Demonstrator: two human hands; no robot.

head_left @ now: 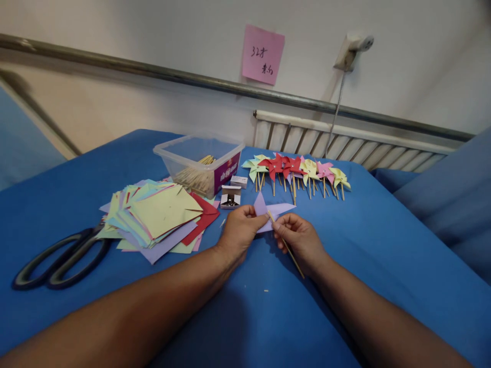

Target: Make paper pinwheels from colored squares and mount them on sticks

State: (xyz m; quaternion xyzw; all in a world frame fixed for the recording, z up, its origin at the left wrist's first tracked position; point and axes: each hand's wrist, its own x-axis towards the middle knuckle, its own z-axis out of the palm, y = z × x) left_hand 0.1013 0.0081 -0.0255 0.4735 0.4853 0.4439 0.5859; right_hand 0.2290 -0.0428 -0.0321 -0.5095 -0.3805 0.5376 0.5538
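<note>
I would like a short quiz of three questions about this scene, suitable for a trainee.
1. True or false: the left hand pinches the purple paper pinwheel.
2. What does the right hand hold? A) scissors B) wooden stick C) small box
3. Fill in: the black scissors lie to the ____ of the stack of coloured paper squares.

Key
1. True.
2. B, the wooden stick; its top end meets the pinwheel.
3. Left; one blade tip goes under the stack.
</note>
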